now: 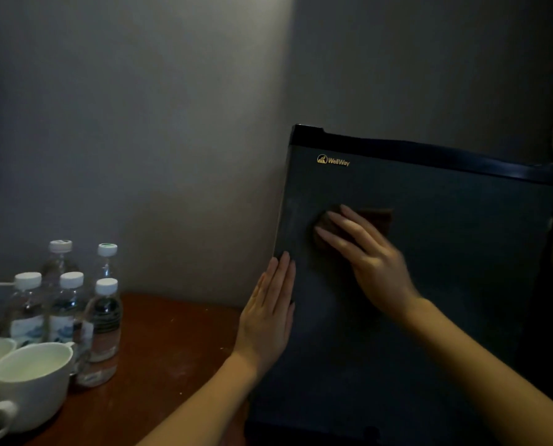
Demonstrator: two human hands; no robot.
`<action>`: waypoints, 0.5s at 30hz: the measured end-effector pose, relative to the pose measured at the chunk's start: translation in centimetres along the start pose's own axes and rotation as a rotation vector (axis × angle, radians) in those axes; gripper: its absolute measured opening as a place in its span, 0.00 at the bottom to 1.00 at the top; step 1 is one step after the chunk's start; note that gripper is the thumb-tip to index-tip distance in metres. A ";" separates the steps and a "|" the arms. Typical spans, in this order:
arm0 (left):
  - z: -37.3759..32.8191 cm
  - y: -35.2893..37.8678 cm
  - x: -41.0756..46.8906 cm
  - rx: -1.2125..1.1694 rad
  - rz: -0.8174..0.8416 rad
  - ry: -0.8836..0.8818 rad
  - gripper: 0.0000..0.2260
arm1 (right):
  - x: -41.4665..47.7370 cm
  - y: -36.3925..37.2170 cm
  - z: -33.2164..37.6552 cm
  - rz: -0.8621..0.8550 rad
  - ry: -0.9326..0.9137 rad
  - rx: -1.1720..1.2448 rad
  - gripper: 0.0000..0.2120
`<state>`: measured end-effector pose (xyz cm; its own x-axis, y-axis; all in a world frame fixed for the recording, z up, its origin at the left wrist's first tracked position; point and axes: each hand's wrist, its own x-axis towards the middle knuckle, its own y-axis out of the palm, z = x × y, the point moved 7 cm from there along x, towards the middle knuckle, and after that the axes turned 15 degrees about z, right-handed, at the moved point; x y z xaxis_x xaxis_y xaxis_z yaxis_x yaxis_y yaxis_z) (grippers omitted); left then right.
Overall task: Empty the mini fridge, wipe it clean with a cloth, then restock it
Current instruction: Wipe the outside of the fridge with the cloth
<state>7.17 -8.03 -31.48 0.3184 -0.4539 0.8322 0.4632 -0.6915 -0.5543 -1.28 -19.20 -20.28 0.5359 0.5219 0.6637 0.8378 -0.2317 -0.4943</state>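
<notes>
Right hand (pixel 366 252) flat on cloth (pixel 380 218) against fridge door (pixel 455 272), left hand (pixel 268 313) — fingers straight — at its edge

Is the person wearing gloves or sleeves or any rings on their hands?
No gloves. The left hand and right hand are bare, with long slim fingers and no rings showing. The arms are bare too: no sleeves, watch or bracelet as far as the picture goes. It is dim and blurry, so tiny things might hide.

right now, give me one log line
step: wipe; right hand: presses cloth on fridge door; left hand: flat on door edge; bottles: on table
</notes>
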 end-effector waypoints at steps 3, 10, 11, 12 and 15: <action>-0.1 0.1 -0.1 -0.018 -0.028 0.016 0.28 | 0.8 -1.7 -1.6 -0.067 0.079 0.088 0.21; -0.2 -0.1 -0.4 0.089 -0.010 -0.015 0.31 | 7.5 -0.4 3.3 -0.169 0.149 0.205 0.20; -0.2 -0.2 -0.5 0.093 -0.011 -0.024 0.32 | 6.5 0.6 4.4 -0.104 0.067 0.181 0.21; -0.2 -0.2 -0.6 0.103 -0.003 -0.032 0.33 | 4.9 1.5 5.1 -0.031 -0.012 0.150 0.21; -0.5 0.4 -2.0 0.138 0.054 -0.013 0.34 | 0.1 2.1 3.8 0.087 -0.106 0.073 0.25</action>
<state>6.27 -7.64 -33.39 0.3567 -0.4805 0.8012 0.5541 -0.5816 -0.5956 0.15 -16.53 -23.37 0.5887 0.5873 0.5554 0.7769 -0.2211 -0.5896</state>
